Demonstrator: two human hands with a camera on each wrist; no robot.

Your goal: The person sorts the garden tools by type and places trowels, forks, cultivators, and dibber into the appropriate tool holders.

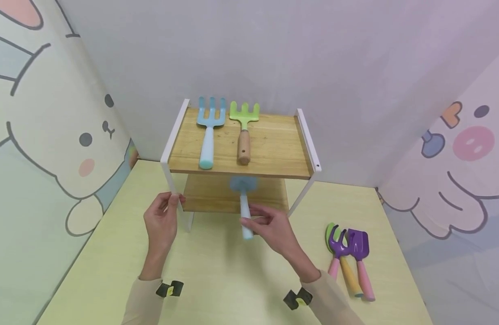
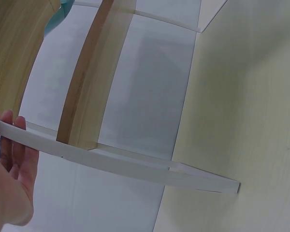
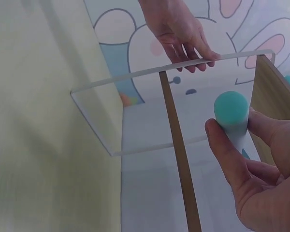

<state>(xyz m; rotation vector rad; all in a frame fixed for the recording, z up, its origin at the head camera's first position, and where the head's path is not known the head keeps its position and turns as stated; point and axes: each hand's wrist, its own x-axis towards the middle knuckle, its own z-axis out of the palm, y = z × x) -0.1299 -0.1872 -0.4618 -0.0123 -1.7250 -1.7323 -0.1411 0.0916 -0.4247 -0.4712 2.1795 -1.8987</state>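
Note:
A two-tier shelf with wooden boards and a white frame stands on the table. My left hand grips its left front post, fingers behind and thumb in front. My right hand pinches the pale blue handle of a small garden shovel between thumb and fingers. The shovel's broad blue head reaches in over the lower board, partly shaded by the upper one. In the right wrist view, the handle's round teal end faces the camera. Whether the head touches the board, I cannot tell.
On the upper board lie a blue hand fork and a green fork with a wooden handle. To the right on the table are a purple fork, a purple shovel and a green-headed tool. Cartoon-printed curtains enclose the table.

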